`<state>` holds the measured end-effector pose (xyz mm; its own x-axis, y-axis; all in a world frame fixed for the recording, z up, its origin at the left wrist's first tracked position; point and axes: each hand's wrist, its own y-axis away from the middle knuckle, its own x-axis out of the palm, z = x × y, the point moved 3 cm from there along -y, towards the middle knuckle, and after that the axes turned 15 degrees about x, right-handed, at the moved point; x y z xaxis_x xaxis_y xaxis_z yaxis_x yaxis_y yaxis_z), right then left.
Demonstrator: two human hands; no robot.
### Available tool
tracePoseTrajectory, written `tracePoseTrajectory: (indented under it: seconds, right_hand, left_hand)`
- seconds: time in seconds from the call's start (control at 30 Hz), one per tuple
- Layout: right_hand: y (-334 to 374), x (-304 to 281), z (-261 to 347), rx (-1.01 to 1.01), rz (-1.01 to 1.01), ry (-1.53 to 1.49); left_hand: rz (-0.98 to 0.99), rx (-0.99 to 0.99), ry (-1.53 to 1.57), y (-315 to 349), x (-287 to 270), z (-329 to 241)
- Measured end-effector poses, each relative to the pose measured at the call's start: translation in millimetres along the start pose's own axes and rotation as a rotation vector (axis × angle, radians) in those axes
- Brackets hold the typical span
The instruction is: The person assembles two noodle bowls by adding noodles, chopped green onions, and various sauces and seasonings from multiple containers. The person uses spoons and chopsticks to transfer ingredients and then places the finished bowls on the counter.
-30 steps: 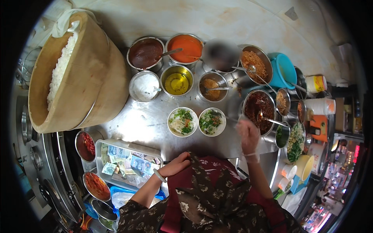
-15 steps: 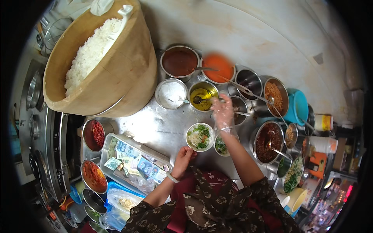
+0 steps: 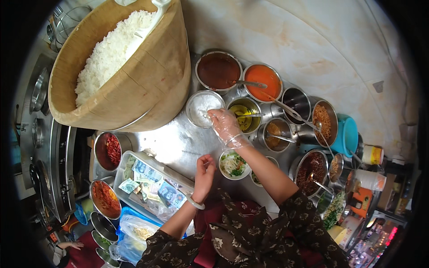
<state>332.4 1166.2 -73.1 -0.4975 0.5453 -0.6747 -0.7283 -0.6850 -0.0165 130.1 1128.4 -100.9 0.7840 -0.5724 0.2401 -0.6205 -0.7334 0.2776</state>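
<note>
My right hand (image 3: 225,127), in a clear plastic glove, reaches over the rim of a steel bowl of white powder (image 3: 202,103). Its fingers are closed at the bowl's spoon, which they mostly cover. Bare and empty, my left hand (image 3: 204,175) hovers left of a white bowl (image 3: 234,178), its fingers loosely bent and apart. Chopped greens and pale shreds lie in that bowl. A second small bowl of greens (image 3: 257,177) is partly hidden beneath my right forearm. Beside the gloved hand stands a pot of yellow oil (image 3: 241,117) with a ladle in it.
Behind are pots of dark sauce (image 3: 218,69) and orange sauce (image 3: 262,80). A big wooden rice tub (image 3: 147,85) rises at the left, above a plastic box of banknotes (image 3: 154,178). Chili flakes (image 3: 310,172) stand right. Another person's hand (image 3: 77,245) shows at lower left.
My right hand has moved left from the oil pot to the white powder and closed at its spoon. My left hand has come off the bowl's edge, and its fingers have loosened.
</note>
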Motion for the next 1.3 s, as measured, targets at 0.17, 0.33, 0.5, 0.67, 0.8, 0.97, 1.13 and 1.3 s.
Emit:
tracePoseTrajectory:
  seconds: [0.17, 0.33, 0.5, 0.67, 0.8, 0.97, 1.13, 1.3]
  right_hand:
    - [2, 13, -15, 0.179, 0.215, -0.269]
    - [2, -1, -39, 0.575, 0.332, -0.731]
    - [11, -18, -47, 0.83, 0.357, -0.954]
    - [13, -34, -39, 0.841, 0.422, -1.076]
    - [33, -73, -26, 0.775, 0.435, -1.134]
    - [89, -142, -17, 0.55, 0.302, -0.65]
    - [138, -162, 9, -0.27, 0.129, 0.112]
    - [135, -165, 10, -0.317, -0.039, 0.236]
  left_hand:
    - [0.053, -0.089, 0.029, -15, -2, -4]
    - [0.051, -0.155, 0.065, -7, -2, -1]
    - [0.015, -0.149, 0.116, -3, -3, -2]
    - [-0.006, -0.156, 0.133, -6, -8, -9]
    - [-0.036, -0.152, 0.141, -8, -14, -15]
    - [-0.069, -0.162, 0.154, -10, -18, -17]
    - [-0.074, -0.176, 0.174, -13, -14, -15]
    - [-0.05, -0.176, 0.162, -19, -8, -17]
